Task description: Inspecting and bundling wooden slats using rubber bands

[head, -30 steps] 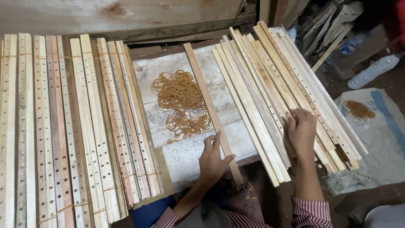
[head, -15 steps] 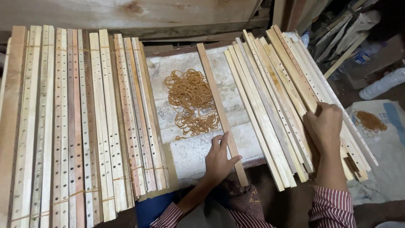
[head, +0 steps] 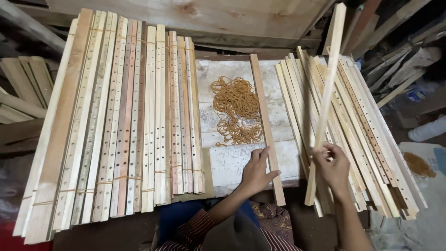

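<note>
My left hand [head: 259, 173] rests on the lower part of a single brown wooden slat [head: 265, 116] that lies lengthwise on the whitewashed board [head: 241, 160], fingers pressed against its left side. My right hand [head: 332, 167] is shut on a pale wooden slat [head: 326, 93], lifted off the loose pile and tilted with its far end raised. Below it lies the loose pile of pale slats [head: 367, 135], some drilled with rows of holes. A heap of tan rubber bands [head: 237, 109] lies just left of the brown slat.
A wide row of drilled slats [head: 121, 116], bundled with rubber bands, covers the left of the bench. Offcuts and planks [head: 404, 56] crowd the back right. A plastic bottle [head: 427, 130] and a sack with more rubber bands [head: 418, 162] lie on the floor at right.
My right hand has picked one pale slat out of the loose pile and raised it. The view has shifted left. My left hand stays on the brown slat.
</note>
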